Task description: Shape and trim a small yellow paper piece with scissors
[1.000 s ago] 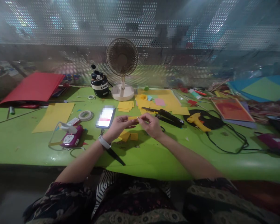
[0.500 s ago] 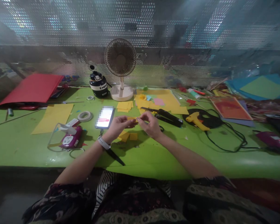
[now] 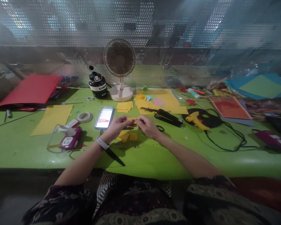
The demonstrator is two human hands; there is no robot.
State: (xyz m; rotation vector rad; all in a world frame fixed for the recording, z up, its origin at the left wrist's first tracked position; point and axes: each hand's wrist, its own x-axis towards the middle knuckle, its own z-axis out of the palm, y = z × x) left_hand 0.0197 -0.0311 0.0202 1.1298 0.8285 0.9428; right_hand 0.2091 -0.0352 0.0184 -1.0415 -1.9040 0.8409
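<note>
Both hands meet above the green table (image 3: 25,143), pinching one small yellow paper piece (image 3: 131,119) between them. My left hand (image 3: 117,126), with a white watch on its wrist, grips the piece's left end. My right hand (image 3: 148,125) pinches its right end. Under the hands lie a few small yellow paper squares (image 3: 127,136). A lit phone (image 3: 105,118) rests just left of my left hand. Black scissors (image 3: 114,156) lie near my left wrist.
A small fan (image 3: 120,67) stands at the back, with a black device (image 3: 98,84) beside it. Yellow sheets (image 3: 51,115), tape rolls (image 3: 84,117), a purple power strip (image 3: 70,140), a yellow glue gun (image 3: 195,120) with cable, a red folder (image 3: 30,89) and coloured papers (image 3: 259,86) surround the hands.
The view has drifted slightly; both hands keep hold of the yellow piece and have shifted a little left, fingers working on it.
</note>
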